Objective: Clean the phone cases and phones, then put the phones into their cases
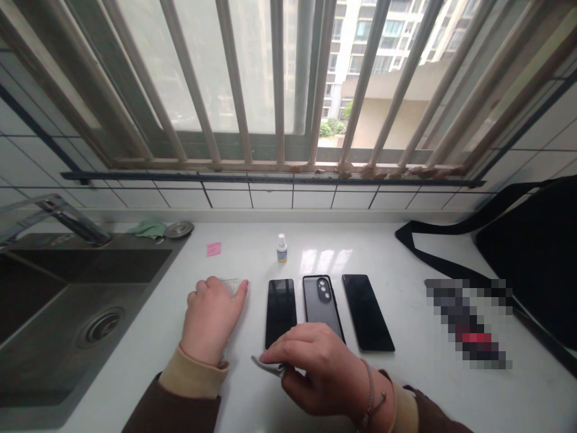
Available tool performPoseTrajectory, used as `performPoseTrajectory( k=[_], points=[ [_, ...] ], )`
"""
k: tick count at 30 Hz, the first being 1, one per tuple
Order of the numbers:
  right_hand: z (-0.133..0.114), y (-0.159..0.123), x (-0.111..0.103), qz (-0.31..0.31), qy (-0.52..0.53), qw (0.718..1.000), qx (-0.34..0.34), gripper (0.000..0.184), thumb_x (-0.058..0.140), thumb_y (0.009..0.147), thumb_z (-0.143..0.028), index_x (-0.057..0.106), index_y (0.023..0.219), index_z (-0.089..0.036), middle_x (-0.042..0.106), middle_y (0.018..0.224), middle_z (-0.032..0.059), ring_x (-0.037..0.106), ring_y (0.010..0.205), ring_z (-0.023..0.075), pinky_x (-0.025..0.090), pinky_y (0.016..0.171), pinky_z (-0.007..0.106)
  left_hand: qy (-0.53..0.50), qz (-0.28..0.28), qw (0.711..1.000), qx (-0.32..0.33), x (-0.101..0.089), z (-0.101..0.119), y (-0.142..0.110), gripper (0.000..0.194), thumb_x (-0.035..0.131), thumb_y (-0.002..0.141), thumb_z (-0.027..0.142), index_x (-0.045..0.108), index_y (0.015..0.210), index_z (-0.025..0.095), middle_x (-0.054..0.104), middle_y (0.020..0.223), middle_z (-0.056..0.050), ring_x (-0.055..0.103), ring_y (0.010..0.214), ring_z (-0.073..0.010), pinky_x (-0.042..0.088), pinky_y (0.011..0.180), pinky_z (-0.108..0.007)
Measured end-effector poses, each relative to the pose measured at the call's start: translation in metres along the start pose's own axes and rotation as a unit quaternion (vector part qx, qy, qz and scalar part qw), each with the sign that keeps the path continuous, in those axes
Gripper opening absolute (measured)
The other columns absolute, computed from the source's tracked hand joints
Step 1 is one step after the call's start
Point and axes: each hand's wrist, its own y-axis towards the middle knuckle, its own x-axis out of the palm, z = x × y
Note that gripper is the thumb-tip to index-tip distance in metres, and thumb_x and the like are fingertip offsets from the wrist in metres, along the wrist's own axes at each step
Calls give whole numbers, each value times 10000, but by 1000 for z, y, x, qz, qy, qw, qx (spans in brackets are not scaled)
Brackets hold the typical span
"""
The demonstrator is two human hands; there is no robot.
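On the white counter lie a black phone [280,310], a dark phone case [321,304] with a camera cutout, and a second black phone [367,311], side by side. My left hand [211,319] lies flat on a clear, transparent item [233,284], probably a clear case, left of the phones. My right hand [315,367] is near the front edge, its fingers pinched on a thin grey piece [265,364] just below the first phone.
A small white dropper bottle [282,248] stands behind the phones. A pink sticky note [213,249] lies further left. A steel sink [58,300] with a tap fills the left side. A black bag [532,252] sits at the right. Barred window behind.
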Motion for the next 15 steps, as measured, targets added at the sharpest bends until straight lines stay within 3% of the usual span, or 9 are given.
performPoseTrajectory(
  k=[7,15],
  points=[
    [1,-4,3,-19,-10,1000,14,404,597,844,-99,740,1203,-216,828,1007,31,770,841,189,619,791,300,0,5,1000,16,-6,2,-8,709,542,980,715,630,1202,47,650,1119,-239,645,1055,-413,486,933,-452],
    [5,-3,4,-42,-22,999,19,415,582,861,-104,713,1237,-221,819,1011,40,763,858,192,613,806,309,-7,-31,998,53,-13,2,-12,479,612,1002,517,619,1225,93,663,1085,-209,673,1018,-399,483,935,-449]
  ],
)
